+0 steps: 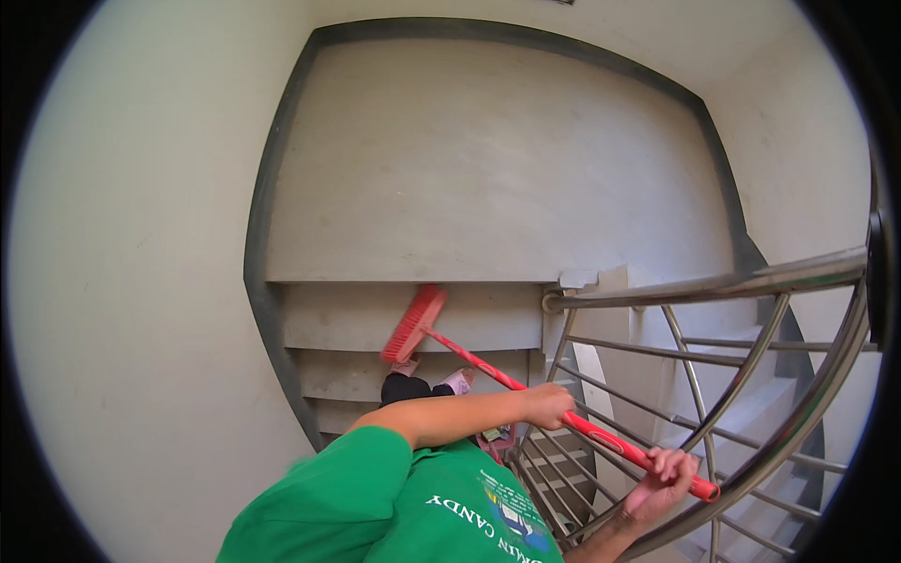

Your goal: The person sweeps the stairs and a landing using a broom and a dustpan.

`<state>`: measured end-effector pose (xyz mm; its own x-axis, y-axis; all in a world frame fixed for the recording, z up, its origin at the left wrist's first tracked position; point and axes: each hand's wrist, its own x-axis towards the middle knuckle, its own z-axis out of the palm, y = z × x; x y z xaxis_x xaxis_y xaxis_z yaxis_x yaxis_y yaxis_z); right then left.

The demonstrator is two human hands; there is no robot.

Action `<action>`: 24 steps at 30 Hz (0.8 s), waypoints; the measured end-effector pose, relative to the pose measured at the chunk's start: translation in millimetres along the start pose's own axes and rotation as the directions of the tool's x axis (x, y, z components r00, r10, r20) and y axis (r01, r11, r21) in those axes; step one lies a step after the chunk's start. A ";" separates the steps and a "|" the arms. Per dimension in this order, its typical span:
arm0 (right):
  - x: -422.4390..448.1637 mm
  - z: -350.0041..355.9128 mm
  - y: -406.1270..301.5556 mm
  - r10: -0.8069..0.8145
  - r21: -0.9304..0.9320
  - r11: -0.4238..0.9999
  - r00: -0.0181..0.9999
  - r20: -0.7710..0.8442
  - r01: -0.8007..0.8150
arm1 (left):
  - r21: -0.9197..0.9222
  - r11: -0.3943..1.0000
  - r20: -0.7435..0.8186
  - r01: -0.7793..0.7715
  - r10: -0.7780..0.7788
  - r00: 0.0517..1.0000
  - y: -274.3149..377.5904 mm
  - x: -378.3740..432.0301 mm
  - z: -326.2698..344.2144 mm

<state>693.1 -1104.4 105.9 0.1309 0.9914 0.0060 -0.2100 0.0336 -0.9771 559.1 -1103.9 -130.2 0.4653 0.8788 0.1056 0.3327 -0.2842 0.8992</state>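
My left hand [549, 406] is closed around the middle of the red broom handle [471, 357]. Near the handle's top end, my right hand [662, 482] grips it beside the metal railing. The handle slopes down to the red broom head [415, 325], whose bristles lie at a stair step [486, 317] just below the landing. My feet, in pink slippers [459, 380], are close to the broom head. Partly hidden by my green shirt, a pink container [501, 438] with some litter inside shows below my left forearm.
A broad grey landing [493, 162] with a dark painted border lies ahead. Plain walls [141, 246] rise at left and beyond it. A stainless steel railing [704, 288] curves along the right, with another flight of stairs [760, 401] behind its bars.
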 end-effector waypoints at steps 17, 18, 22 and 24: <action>-16.3 -31.6 -20.0 -0.133 0.150 0.979 0.990 -0.057 0.140 | 0.014 0.995 -0.207 -0.099 0.100 0.973 35.6 -12.9 12.9; -13.6 -35.2 -21.0 -0.147 0.125 0.980 0.987 -0.061 0.153 | 0.027 0.993 -0.196 -0.115 0.119 0.973 32.6 -2.0 17.0; -8.4 -53.8 -25.1 -0.189 0.076 0.977 0.973 -0.129 0.200 | 0.040 0.974 -0.176 -0.222 0.226 0.958 25.8 41.8 40.4; -9.6 -67.8 -29.7 -0.223 0.065 0.968 0.953 -0.202 0.241 | 0.038 0.958 -0.157 -0.286 0.288 0.945 30.3 61.2 55.1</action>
<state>763.8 -1123.4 120.4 0.3678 0.9121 0.1810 -0.2348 0.2794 -0.9310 642.8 -1079.8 -119.9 0.4064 0.8084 0.4257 0.2171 -0.5380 0.8145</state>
